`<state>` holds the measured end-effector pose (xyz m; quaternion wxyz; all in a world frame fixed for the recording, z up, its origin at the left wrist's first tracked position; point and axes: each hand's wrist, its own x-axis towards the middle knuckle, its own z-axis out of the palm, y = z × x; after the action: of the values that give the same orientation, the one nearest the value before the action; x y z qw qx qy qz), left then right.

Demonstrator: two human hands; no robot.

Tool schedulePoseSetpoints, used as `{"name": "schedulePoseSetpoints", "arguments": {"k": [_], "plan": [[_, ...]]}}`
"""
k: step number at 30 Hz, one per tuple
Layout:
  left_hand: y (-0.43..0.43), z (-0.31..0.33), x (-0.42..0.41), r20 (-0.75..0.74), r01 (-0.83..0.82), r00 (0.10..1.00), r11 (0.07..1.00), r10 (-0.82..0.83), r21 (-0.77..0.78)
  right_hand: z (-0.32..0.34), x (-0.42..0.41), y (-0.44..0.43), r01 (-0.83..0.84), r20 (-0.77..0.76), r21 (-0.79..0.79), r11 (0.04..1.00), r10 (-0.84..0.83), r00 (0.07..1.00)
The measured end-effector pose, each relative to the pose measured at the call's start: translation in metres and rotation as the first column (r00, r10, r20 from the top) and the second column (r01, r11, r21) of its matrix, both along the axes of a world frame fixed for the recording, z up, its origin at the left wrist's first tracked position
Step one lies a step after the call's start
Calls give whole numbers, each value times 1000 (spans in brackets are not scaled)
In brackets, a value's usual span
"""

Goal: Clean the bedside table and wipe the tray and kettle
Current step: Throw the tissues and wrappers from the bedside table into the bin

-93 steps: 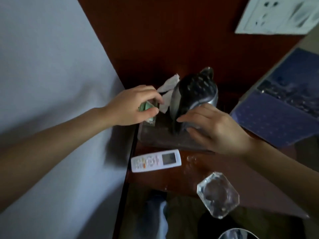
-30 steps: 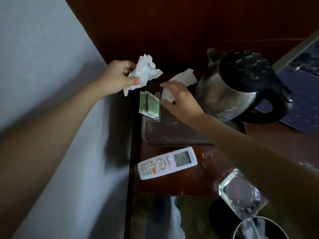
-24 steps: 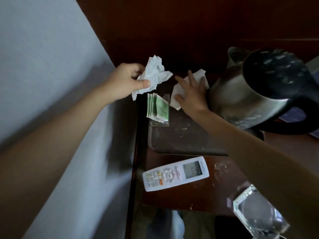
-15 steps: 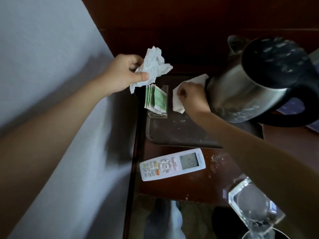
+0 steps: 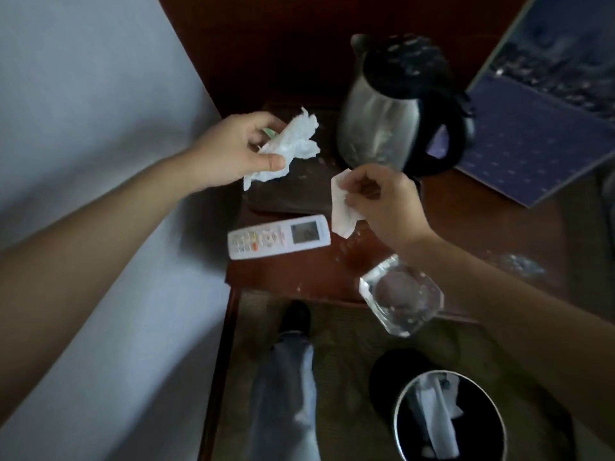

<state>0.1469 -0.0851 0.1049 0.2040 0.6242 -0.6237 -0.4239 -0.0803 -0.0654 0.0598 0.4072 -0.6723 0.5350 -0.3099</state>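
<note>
A steel kettle [image 5: 379, 128] with a black lid and handle stands at the back of the wooden bedside table [image 5: 466, 234], at the right end of a dark tray [image 5: 299, 191]. My left hand [image 5: 233, 151] grips a crumpled white tissue [image 5: 289, 144] above the tray's left part. My right hand [image 5: 382, 204] pinches a second white paper piece [image 5: 342, 207], held in the air above the table's front, just right of a white remote control [image 5: 279, 236]. The green packets on the tray are almost fully hidden behind my left hand.
A clear glass ashtray [image 5: 399, 297] sits at the table's front edge. A black waste bin [image 5: 449, 420] with paper inside stands on the floor below. A blue patterned bed cover [image 5: 532, 141] lies to the right, a pale wall to the left. My leg and shoe [image 5: 289, 361] are below.
My right hand picked the white paper off the tray and lifted it back toward me, over the table's front. My left hand kept its tissue. The view tilted down, showing the bin.
</note>
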Motion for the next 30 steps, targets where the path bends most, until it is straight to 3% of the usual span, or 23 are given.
{"name": "schedulePoseSetpoints", "arguments": {"k": [6, 14, 22, 26, 30], "plan": [[99, 11, -98, -34, 56, 998, 996, -54, 76, 21, -102, 91, -116, -69, 45, 992, 119, 990], [160, -27, -195, -68, 224, 974, 959, -215, 174, -10, -202, 160, -166, -96, 80, 983, 173, 980], [192, -110, -252, -103, 432, 902, 872, -419, 231, -97, -260, 206, -71, -180, 166, 984, 101, 979], [219, -180, -279, -43, 492, 864, 824, -501, 282, -166, -279, 227, -168, -201, 213, 963, 211, 957], [238, -257, -302, 32, 484, 859, 832, -511, 272, -231, -292, 233, -294, -225, 222, 930, 342, 912]]}}
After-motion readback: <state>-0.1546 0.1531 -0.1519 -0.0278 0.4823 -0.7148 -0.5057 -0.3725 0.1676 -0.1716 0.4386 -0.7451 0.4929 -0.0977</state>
